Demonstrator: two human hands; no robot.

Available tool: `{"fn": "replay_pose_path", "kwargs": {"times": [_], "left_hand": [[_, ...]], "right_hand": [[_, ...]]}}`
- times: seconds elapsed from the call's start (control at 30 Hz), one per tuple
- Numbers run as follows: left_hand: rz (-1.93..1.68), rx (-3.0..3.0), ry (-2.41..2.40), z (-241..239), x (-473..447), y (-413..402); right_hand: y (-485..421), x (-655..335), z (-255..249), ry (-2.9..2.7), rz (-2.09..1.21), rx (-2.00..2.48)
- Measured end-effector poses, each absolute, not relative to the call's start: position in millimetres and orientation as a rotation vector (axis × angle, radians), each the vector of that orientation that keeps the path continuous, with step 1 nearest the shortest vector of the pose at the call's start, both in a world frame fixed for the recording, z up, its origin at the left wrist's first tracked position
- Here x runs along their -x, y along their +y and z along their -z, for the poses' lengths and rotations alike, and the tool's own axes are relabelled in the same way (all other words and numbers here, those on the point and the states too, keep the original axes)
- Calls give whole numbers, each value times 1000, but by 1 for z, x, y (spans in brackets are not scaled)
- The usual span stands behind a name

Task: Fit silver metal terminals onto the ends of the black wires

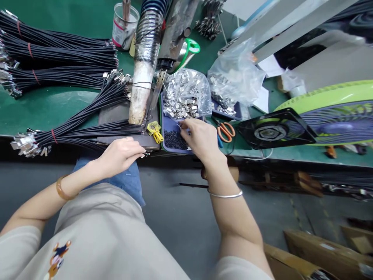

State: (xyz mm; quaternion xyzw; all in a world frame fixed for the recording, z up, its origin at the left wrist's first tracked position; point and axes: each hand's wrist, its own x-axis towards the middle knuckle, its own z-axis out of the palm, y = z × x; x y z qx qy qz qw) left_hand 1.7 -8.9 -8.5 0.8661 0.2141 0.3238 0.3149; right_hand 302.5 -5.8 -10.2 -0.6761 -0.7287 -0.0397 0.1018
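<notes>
My left hand (121, 154) rests at the bench's front edge, fingers closed on the end of a black cable (96, 132) from the nearest bundle. My right hand (201, 138) reaches into a blue tray (166, 125) that holds small dark parts (174, 140) and a clear bag of metal clips (186, 103). Its fingers are pinched together at the edge of the clip pile, and what they hold is too small to make out.
Bundles of black cables with metal terminals (58, 58) fill the left of the green bench. A ribbed hose and nozzle (145, 66), a tin can (124, 25), orange scissors (225, 130), a second tray under a bag (230, 83) and a green fan (320, 116) stand around.
</notes>
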Motion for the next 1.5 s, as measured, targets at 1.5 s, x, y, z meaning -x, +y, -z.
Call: {"fn": "replay_pose_path", "kwargs": {"times": [1.5], "left_hand": [[-848, -1293, 930, -4, -18, -19]], "right_hand": [[-72, -163, 27, -1273, -363, 1324]]}}
